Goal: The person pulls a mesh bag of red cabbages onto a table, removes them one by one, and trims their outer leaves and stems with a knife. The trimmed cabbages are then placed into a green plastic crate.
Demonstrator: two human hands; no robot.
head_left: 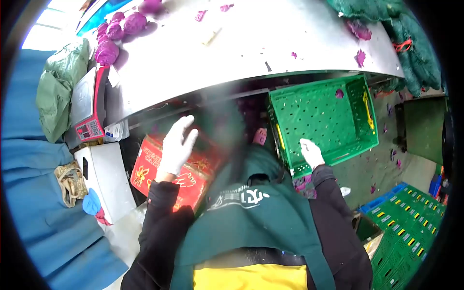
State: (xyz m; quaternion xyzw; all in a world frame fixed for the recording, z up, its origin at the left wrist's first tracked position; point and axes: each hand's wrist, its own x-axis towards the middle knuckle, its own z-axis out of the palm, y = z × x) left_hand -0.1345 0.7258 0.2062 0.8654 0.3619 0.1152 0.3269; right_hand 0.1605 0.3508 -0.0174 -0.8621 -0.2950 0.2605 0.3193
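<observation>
My left hand, in a white glove, is open with thumb and fingers apart. It is over a red carton with yellow flower prints and holds nothing I can see. My right hand, also in a white glove, appears over the near left corner of a green plastic crate. Its fingers point into the crate and look loosely extended; whether they touch the wall I cannot make out. A small purple piece lies against the crate's perforated surface. Yellow handles show at the crate's two ends.
Ahead is a pale worktop with purple cabbages at the left and scattered leaves. A red scale stands left, above a white box. Green mesh sacks hang right. Stacked green crates stand lower right.
</observation>
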